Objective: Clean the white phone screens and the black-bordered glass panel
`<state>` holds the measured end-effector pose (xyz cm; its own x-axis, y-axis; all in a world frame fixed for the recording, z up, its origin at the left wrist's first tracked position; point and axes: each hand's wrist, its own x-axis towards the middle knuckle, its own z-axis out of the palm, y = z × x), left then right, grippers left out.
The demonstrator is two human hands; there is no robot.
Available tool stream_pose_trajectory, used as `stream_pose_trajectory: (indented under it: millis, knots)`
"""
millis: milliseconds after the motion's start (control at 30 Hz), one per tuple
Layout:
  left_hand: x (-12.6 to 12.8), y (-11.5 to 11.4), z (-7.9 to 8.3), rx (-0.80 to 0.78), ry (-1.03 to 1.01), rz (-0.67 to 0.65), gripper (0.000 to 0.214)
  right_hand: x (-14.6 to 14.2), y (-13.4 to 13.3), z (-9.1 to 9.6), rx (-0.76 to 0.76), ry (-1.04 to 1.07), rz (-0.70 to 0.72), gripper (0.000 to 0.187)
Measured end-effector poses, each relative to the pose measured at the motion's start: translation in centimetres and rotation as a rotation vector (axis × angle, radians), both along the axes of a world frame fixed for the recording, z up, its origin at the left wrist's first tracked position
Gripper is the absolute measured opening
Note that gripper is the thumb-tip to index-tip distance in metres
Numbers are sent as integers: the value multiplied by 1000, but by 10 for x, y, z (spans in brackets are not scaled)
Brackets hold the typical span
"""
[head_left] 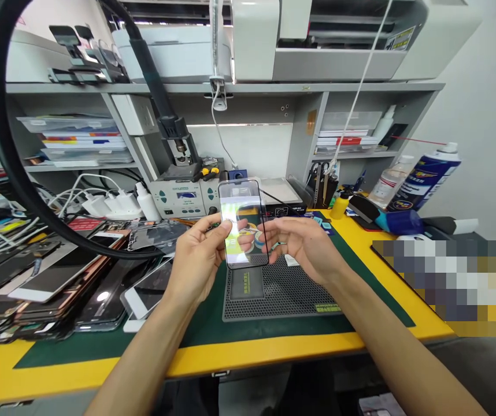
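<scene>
**Phone front glass (pixel 243 224) held up by hand over the mat**

Quick bench shot, folks. Both hands are up just above a black perforated rubber mat (pixel 278 292), holding the clear, black-bordered glass by its long edges. The left hand (pixel 198 260) pinches the left side, and the right hand (pixel 304 248) has its fingers (pixel 252 242) tucked behind the pane, visible through it. It looks like a light grip, not a clench. The glass stands nearly upright, slightly tilted, above the far end of the mat and touching nothing else.

Left of the mat there's a big heap of phones (pixel 57 277). Behind it sits a soldering station (pixel 182 196), with white chargers (pixel 109 205) further left. Off to the right, well apart from the mat, stands a blue spray can (pixel 425 179).
</scene>
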<state>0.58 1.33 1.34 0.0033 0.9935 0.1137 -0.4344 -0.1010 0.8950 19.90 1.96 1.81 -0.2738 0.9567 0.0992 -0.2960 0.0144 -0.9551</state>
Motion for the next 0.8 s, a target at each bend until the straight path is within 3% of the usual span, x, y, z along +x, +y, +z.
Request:
stream_pose_trajectory:
  millis: [267, 433, 800]
  knots:
    - [1, 2, -5, 29, 36, -23, 21, -3, 4, -4, 75, -134, -59, 23]
    - [-2, 0, -3, 6, 22, -64, 27, -1, 7, -5, 59, -70, -65, 20]
    - [-7, -3, -2, 14, -5, -94, 13, 6, 7, -3, 79, -35, -62, 19]
